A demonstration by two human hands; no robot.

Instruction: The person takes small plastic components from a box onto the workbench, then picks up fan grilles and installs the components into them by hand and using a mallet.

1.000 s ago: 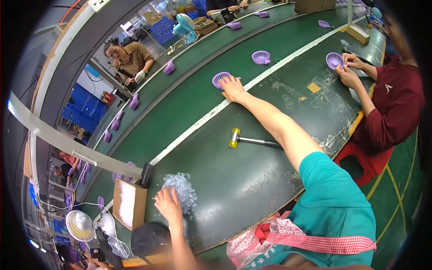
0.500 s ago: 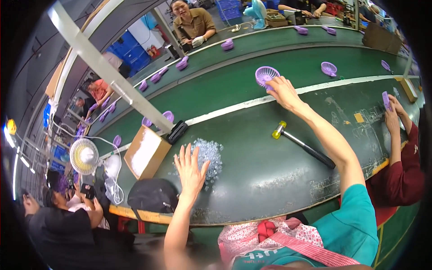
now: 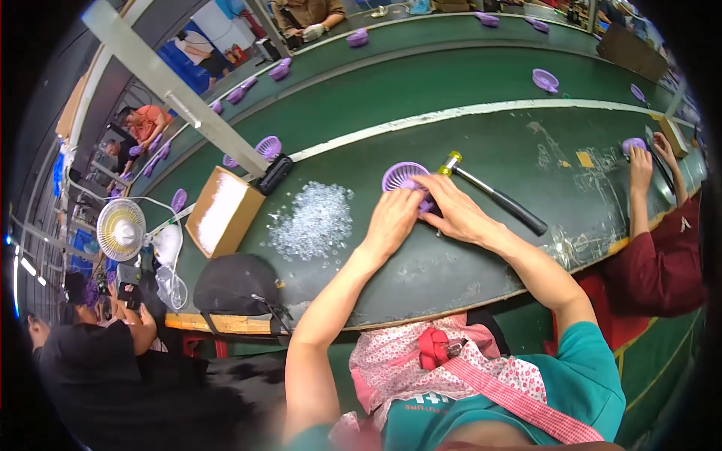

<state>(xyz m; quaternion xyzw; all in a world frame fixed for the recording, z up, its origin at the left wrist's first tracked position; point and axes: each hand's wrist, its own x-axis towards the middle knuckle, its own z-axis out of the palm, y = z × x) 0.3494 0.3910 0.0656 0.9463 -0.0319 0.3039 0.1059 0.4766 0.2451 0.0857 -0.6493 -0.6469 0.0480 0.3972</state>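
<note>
A round purple fan housing (image 3: 401,174) with a slotted grille is held low over the workbench, in front of me. My left hand (image 3: 392,219) grips its near side, fingers bent and pressed in toward the stem. From the right, my right hand (image 3: 460,212) closes on the same part, its thumb and fingertips meeting the left fingers. The fingers hide the stem, and whether a small piece is pinched there cannot be seen. Just beyond the right hand lies a hammer (image 3: 502,200) with a yellow head and black handle. Left of my hands spreads a pile of small clear pieces (image 3: 312,219).
A cardboard box (image 3: 244,212) with white contents and a black bag (image 3: 237,286) sit at the left, near a metal post (image 3: 169,90). Beyond a white rail runs a green conveyor (image 3: 421,83) bearing purple housings. A co-worker's hands (image 3: 641,167) work at the right.
My right hand has brought the purple housing from the conveyor side toward me. My left hand has left the clear pieces and closed on the housing. The view has shifted downward.
</note>
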